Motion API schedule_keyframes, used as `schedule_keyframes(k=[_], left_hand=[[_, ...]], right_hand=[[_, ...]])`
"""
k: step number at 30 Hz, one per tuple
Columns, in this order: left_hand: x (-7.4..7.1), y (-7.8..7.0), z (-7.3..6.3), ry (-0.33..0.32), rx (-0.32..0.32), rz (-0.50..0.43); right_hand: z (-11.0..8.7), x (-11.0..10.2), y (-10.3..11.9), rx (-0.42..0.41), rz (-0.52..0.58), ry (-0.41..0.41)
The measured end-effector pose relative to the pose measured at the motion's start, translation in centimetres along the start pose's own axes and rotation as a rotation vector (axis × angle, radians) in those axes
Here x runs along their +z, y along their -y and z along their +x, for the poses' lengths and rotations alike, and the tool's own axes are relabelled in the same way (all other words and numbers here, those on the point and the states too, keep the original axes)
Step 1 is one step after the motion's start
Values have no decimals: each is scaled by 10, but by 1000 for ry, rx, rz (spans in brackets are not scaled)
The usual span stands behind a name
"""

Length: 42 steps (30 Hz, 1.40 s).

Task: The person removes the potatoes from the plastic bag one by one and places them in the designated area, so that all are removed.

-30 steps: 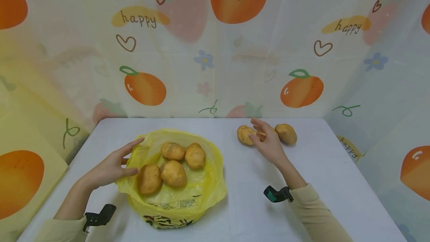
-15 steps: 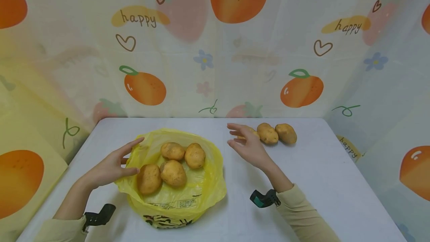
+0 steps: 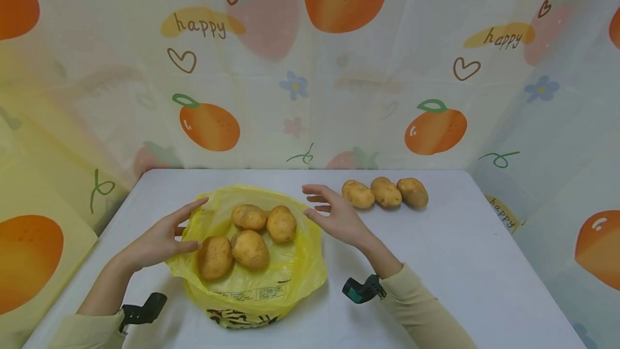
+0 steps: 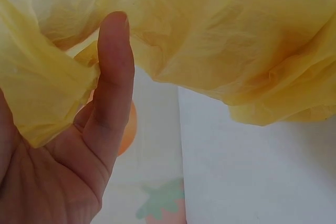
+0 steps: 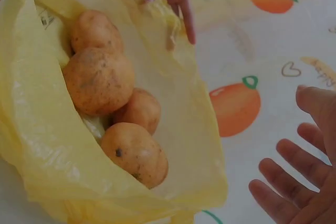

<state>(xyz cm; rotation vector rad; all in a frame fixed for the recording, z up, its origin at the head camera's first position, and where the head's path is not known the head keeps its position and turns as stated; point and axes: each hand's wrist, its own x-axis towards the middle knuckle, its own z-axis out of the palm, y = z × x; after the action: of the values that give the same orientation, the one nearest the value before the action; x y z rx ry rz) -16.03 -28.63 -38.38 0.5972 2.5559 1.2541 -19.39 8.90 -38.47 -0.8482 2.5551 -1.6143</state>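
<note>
A yellow plastic bag [image 3: 310, 252] stands mouth up on the table, with several potatoes [image 3: 249, 250] inside. My left hand [image 3: 157, 241] holds the bag's left rim. In the left wrist view the film passes between the thumb and fingers of the left hand [image 4: 79, 129], one finger stretched out. Just beyond the bag's right rim hovers my right hand [image 3: 339, 221], fingers spread and holding nothing. The right wrist view shows that right hand [image 5: 310, 166] apart from the bag, and the potatoes [image 5: 100, 81] lying in it.
Three potatoes lie in a row at the back right: a left one [image 3: 358, 194], a middle one [image 3: 386, 193] and a right one [image 3: 413, 193]. A white tabletop [image 3: 436, 263] carries everything. Fruit-print cloth [image 3: 339, 85] hangs behind and at both sides.
My right hand has moved left, from over the row of potatoes to the bag's right rim, uncovering the row. The left hand and the bag have stayed put.
</note>
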Motion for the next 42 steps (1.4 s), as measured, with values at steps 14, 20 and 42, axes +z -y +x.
schedule_keyframes(k=[14,20,42], left_hand=[[0,-2,0,21,-49,-47],[0,-2,0,25,-46,-55],[4,-1,3,30,-51,-85]], right_hand=[[12,25,-1,67,-51,96],[17,31,-4,99,-54,107],[28,44,-20,244,-112,176]])
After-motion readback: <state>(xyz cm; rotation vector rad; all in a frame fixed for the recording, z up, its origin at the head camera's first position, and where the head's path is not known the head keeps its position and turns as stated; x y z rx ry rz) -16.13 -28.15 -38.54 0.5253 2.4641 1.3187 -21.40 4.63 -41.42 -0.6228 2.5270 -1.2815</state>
